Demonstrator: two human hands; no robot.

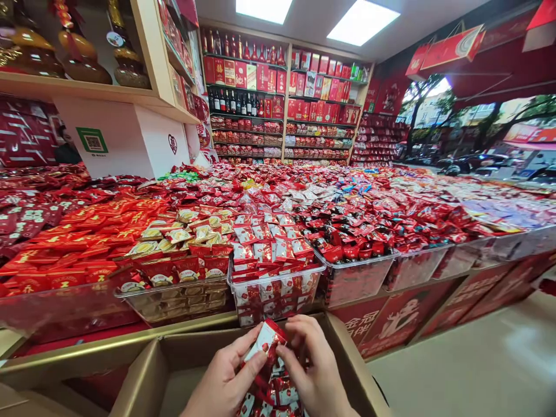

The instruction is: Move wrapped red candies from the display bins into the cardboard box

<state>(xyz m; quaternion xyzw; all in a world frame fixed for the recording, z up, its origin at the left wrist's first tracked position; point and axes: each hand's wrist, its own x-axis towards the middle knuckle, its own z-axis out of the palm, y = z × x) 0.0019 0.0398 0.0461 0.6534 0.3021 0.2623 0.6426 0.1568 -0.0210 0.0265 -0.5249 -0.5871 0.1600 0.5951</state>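
Observation:
A small red-and-white candy packet [263,339] is pinched between the thumb and fingers of my left hand [230,370], above an open cardboard box [141,379]. Close on its right side is my right hand [319,368], fingers curved and apart, with the thumb tip at the packet's red edge. Below both hands, a heap of similar candy packets [286,391] lies in the box, partly hidden by my fingers. Just beyond the box stands a clear plastic bin [278,278] filled with neatly stacked packets of the same look.
More clear bins hold gold-and-red packets [186,269], orange-red packets [69,278] and dark red packets [347,252]. A wooden shelf unit [174,98] overhangs the left side. Shelves of bottles and boxes [247,75] line the back wall. Tiled floor [460,359] shows at right.

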